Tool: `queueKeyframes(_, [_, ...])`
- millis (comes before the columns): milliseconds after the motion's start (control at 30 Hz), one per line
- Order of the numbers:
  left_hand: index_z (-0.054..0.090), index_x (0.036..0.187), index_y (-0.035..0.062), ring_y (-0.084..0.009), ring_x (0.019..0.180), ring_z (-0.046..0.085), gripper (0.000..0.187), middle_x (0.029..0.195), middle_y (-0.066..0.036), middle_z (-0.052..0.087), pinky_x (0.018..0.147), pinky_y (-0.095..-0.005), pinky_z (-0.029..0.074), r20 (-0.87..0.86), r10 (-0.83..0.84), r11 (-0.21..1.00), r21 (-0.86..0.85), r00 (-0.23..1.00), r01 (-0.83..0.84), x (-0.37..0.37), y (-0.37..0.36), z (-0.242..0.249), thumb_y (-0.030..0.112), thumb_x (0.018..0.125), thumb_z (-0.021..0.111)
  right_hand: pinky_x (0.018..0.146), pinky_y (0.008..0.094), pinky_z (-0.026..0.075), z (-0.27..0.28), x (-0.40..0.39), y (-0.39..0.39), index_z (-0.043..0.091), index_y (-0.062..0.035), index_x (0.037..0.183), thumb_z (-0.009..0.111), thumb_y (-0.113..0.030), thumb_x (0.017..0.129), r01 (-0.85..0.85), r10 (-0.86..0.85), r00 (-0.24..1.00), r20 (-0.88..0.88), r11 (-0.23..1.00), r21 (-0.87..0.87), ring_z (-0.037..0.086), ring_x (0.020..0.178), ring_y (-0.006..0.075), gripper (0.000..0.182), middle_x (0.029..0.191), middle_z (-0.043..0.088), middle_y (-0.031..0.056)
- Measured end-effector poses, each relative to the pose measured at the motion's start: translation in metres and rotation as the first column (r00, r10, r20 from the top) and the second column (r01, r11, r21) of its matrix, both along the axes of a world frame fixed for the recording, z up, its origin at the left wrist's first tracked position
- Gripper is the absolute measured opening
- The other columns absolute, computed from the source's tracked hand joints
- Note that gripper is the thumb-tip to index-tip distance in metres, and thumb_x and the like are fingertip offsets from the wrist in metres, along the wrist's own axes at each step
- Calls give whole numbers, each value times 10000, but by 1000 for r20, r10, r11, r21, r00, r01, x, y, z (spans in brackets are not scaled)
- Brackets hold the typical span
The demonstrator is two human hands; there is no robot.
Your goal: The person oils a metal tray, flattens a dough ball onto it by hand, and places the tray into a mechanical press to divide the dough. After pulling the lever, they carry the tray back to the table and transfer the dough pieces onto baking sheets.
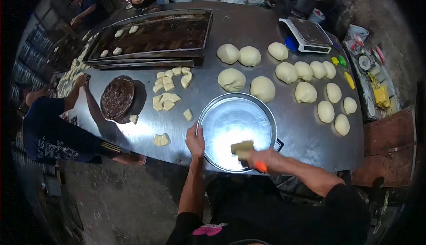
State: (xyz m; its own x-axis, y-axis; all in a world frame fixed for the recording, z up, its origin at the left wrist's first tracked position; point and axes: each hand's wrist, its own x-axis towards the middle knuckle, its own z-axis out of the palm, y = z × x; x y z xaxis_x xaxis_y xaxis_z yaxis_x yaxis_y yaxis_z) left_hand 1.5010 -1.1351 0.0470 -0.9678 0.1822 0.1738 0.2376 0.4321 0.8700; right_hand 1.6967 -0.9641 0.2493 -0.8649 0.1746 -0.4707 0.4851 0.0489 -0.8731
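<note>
A large round metal pan rests on the steel table near its front edge, its shiny inside facing up. My left hand grips the pan's left rim, thumb on the near side of the wall. Closed around the orange handle of a brush is my right hand; it is over the pan's lower right part. The tan bristles point left over the pan floor and are blurred. Several smooth round dough balls sit just beyond the pan, and cut dough pieces lie to its left.
A dark baking tray lies at the back left, with a dark brown round pan in front. A digital scale stands at the back right, near yellow objects. A co-worker leans over the left side; other people stand behind.
</note>
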Motion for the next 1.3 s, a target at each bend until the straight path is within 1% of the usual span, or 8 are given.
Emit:
queueKeyframes(33, [660,1117,4,-352,900,624,297,957,-207,649,819,-404,479,28,-2,1000,-21,1000,3,2,-1,5,213,917,593,919,324,467,-28,17,15,657,-82,1081,660,-268,835,-331,615,653,-441,756,564,622,939,122,308,951,675,30])
queueKeyframes(100, [657,1127,7,-352,908,620,306,963,-205,648,826,-407,476,50,3,999,-47,999,-1,1,-2,9,224,924,581,824,332,515,-68,6,59,652,-71,974,664,-193,825,-326,270,942,200,877,354,627,880,88,192,897,676,6])
queueKeyframes(200, [626,1182,-6,-260,923,624,321,997,-186,648,819,-347,481,11,-111,993,-37,994,111,-3,-1,-5,207,950,562,682,300,565,-115,-64,103,597,-53,921,652,-124,848,554,-617,780,-105,758,-343,663,786,168,115,863,647,62])
queueKeyframes(300, [626,1175,-4,-290,885,624,307,963,-194,640,810,-360,483,-20,-132,985,-113,991,129,1,2,5,191,953,541,639,291,553,-158,-118,34,604,-47,937,672,-117,833,475,-632,770,-81,654,-589,644,735,141,143,836,635,32])
queueKeyframes(500, [623,1180,-11,-323,926,632,317,1007,-218,645,825,-378,485,-2,-84,994,-64,996,84,-8,-21,14,191,950,542,597,308,487,-85,-56,94,689,-107,842,769,-301,751,-557,531,830,171,793,246,624,666,144,229,775,674,18])
queueKeyframes(667, [623,1165,-34,-315,919,636,307,1009,-216,654,817,-384,488,-15,-83,992,-94,996,82,-9,-11,9,163,948,533,619,340,501,-95,-128,99,674,-70,825,708,-289,767,196,-11,940,-340,835,514,644,683,197,230,717,668,93])
queueKeyframes(967, [547,1228,-72,-343,958,605,356,1075,-232,599,821,-401,479,-252,55,926,-350,966,-144,-17,-13,38,121,928,544,735,323,513,-45,-74,125,673,-90,955,709,-172,814,368,161,621,-767,804,467,668,865,261,167,932,685,97])
queueKeyframes(1300, [591,1191,35,-404,1080,563,462,1157,-242,598,945,-451,447,48,-747,522,-575,663,630,-49,335,51,311,826,653,964,384,475,-43,98,306,682,-60,936,635,-14,809,598,0,740,-672,457,658,624,1098,286,142,1006,679,108])
